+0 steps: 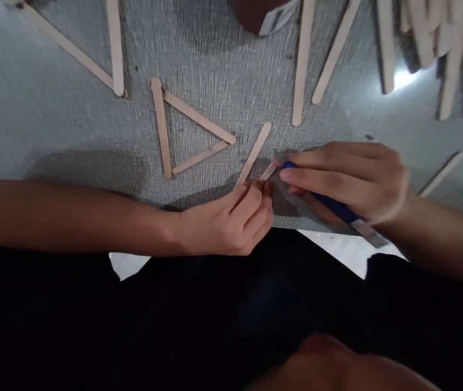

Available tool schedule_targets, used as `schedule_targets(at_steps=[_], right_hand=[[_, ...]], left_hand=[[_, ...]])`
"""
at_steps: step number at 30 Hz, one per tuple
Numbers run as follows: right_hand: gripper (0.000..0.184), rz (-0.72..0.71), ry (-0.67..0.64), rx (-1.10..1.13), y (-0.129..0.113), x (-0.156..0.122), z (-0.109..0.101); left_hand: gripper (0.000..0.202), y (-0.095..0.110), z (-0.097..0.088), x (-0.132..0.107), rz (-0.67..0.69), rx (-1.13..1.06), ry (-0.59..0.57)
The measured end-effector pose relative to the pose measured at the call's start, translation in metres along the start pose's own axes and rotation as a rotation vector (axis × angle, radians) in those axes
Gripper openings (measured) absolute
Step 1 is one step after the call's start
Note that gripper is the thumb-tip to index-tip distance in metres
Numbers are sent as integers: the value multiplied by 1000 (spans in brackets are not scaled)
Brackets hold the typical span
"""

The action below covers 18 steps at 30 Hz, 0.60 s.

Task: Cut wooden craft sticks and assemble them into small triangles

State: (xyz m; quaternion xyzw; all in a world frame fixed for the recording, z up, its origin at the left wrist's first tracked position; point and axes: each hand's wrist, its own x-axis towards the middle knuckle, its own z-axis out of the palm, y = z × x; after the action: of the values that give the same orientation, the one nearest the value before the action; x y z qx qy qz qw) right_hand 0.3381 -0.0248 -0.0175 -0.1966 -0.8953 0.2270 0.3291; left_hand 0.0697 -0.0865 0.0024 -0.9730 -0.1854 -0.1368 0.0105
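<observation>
My left hand (pixel 235 220) is curled in a pinch on the near ends of two wooden sticks: a longer stick (pixel 254 153) slanting up and away, and a short stick piece (pixel 268 171) beside it. My right hand (pixel 345 176) grips a blue-handled utility knife (pixel 337 209), its metal blade tip (pixel 278 158) lying against the short piece. Both hands work on a grey textured mat (pixel 215 54), close together, fingers almost touching.
A triangle of three sticks (pixel 182 133) lies left of the hands. More sticks joined at an angle (pixel 109 65) lie at the far left, two loose sticks (pixel 302 60) behind, a pile of sticks (pixel 447 43) at far right, one stick (pixel 443 174) right.
</observation>
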Motion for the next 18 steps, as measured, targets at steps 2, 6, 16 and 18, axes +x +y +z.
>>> schedule_targets(at_steps=[2, 6, 16, 18], right_hand=[[45, 16, -42, -18, 1, -1, 1], [42, 35, -42, -16, -2, 2, 2], [61, -74, 125, 64, 2, 3, -3], [67, -70, 192, 85, 1, 1, -5]], left_hand=[[26, 0, -1, 1, 16, 70, 11], [29, 0, -6, 3, -7, 148, 6], [25, 2, -5, 3, -44, 191, 11], [21, 2, -5, 4, -25, 207, 18]])
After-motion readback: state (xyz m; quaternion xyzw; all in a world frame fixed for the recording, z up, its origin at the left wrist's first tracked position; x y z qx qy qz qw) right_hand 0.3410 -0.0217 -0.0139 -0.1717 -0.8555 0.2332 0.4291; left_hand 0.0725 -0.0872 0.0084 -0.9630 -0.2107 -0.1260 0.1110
